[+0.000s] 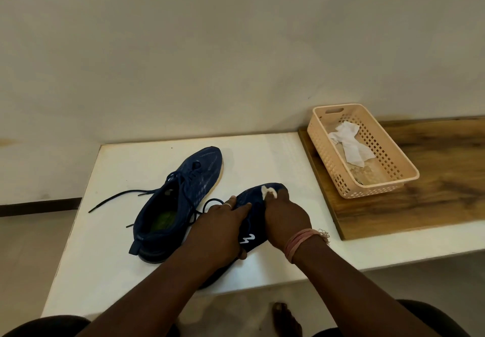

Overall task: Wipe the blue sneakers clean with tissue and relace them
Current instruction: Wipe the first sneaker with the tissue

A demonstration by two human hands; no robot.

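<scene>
Two dark blue sneakers lie on a white table [110,244]. The left sneaker [183,194] rests upright, toe pointing away, its black laces [118,200] loose and trailing to the left. The right sneaker [256,213] lies under both my hands, a white zigzag logo showing on its side. My left hand [223,229] grips this shoe across its middle. My right hand [284,218] pinches a small wad of white tissue [268,192] against the shoe's toe. Much of this shoe is hidden by my hands.
A peach plastic basket [393,163] holding crumpled white tissue [350,145] stands on a wooden board [433,192] at the right. A plain wall rises behind the table. My knees and a foot [284,318] show below the table's front edge.
</scene>
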